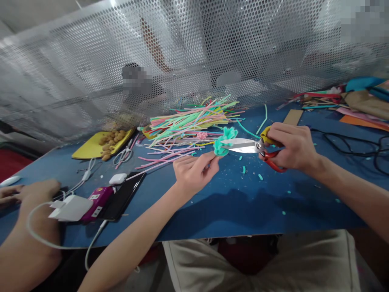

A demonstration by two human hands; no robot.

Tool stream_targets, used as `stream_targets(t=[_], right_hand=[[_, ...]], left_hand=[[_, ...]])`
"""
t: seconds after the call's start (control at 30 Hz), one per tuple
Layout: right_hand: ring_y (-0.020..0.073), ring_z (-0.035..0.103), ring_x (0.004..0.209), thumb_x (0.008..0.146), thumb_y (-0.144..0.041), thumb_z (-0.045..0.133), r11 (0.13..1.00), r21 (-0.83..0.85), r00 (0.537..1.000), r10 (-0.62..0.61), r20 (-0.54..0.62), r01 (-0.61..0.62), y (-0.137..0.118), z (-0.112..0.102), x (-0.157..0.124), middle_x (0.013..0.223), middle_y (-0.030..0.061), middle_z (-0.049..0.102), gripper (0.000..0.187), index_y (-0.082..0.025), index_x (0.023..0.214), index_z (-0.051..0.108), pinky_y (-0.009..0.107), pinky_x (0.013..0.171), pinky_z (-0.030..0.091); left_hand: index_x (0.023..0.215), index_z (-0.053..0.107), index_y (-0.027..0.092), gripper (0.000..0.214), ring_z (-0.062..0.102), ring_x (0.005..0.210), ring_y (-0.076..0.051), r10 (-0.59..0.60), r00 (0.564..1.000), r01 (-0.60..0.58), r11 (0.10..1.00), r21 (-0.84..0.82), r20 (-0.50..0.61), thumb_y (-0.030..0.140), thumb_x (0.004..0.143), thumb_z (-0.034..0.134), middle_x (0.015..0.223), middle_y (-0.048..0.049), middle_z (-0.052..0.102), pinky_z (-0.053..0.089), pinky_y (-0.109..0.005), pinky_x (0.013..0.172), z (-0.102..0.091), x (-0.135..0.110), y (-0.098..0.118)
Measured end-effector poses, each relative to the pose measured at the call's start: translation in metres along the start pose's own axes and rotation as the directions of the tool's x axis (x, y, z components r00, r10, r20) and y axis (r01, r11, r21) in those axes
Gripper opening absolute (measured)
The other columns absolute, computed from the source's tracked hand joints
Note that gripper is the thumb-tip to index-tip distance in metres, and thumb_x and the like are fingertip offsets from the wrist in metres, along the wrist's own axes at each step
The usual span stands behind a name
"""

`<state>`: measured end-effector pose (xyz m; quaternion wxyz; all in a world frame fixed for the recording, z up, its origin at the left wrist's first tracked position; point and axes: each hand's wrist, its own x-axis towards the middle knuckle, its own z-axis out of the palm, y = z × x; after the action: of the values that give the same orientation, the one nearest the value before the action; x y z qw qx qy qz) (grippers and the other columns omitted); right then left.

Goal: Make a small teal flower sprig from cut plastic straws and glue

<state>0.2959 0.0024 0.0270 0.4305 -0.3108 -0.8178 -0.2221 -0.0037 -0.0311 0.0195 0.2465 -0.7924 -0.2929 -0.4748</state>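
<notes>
Across the blue tabletop (206, 221), teal offcuts (260, 177) are scattered. Above it, a bunched, soft-looking teal piece (230, 132) is pinched in the left hand (194, 172); steel-bladed, red-and-yellow-handled scissors (243, 146) are gripped in the right hand (294, 145), best angled clear of fingers.

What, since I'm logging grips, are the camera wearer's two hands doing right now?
Left hand: closed, holding the green craft piece.
Right hand: closed, holding the scissors.

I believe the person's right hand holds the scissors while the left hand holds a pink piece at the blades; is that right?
Not quite: in the head view, the piece in the left hand is green, not pink. The right hand does hold the scissors.
</notes>
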Motion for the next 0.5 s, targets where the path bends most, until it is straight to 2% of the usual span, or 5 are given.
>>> stream_targets(t=[0.2, 0.37, 0.5], right_hand=[[0.0127, 0.046, 0.058, 0.077, -0.024, 0.067, 1.000, 0.022, 0.998, -0.019, 0.058, 0.018, 0.0035, -0.0026, 0.0002, 0.068, -0.0011, 0.053, 0.024, -0.023, 0.069, 0.044, 0.029, 0.054, 0.033], [0.0131, 0.044, 0.058, 0.080, -0.023, 0.066, 0.998, 0.065, 0.995, -0.008, 0.103, 0.001, 0.0028, -0.0010, -0.0009, 0.067, -0.0013, 0.050, 0.028, -0.023, 0.069, 0.040, 0.029, 0.054, 0.032], [0.0135, 0.044, 0.059, 0.081, -0.021, 0.064, 0.997, 0.078, 0.992, -0.001, 0.124, -0.009, 0.0019, -0.0004, -0.0008, 0.067, -0.0014, 0.048, 0.027, -0.023, 0.069, 0.039, 0.029, 0.054, 0.032]], left_hand=[[0.095, 0.070, 0.020, 0.004, 0.051, 0.041, -0.003, -0.025, 1.000, 0.025, 0.999, -0.046, 0.006, 0.018, 0.091, 0.070, 0.053, 0.0091, 0.064, 0.036, -0.021, 0.049, 0.0010, -0.0010, 0.0004], [0.092, 0.070, 0.021, 0.004, 0.041, 0.037, -0.003, -0.049, 0.999, 0.049, 0.998, -0.043, 0.007, 0.017, 0.091, 0.068, 0.047, 0.0111, 0.058, 0.030, -0.023, 0.046, 0.0000, 0.0002, 0.0018], [0.094, 0.070, 0.020, 0.007, 0.040, 0.037, -0.003, -0.063, 0.998, 0.065, 0.996, -0.069, 0.029, 0.015, 0.090, 0.068, 0.052, 0.0107, 0.065, 0.032, -0.021, 0.046, -0.0008, 0.0018, 0.0037]])
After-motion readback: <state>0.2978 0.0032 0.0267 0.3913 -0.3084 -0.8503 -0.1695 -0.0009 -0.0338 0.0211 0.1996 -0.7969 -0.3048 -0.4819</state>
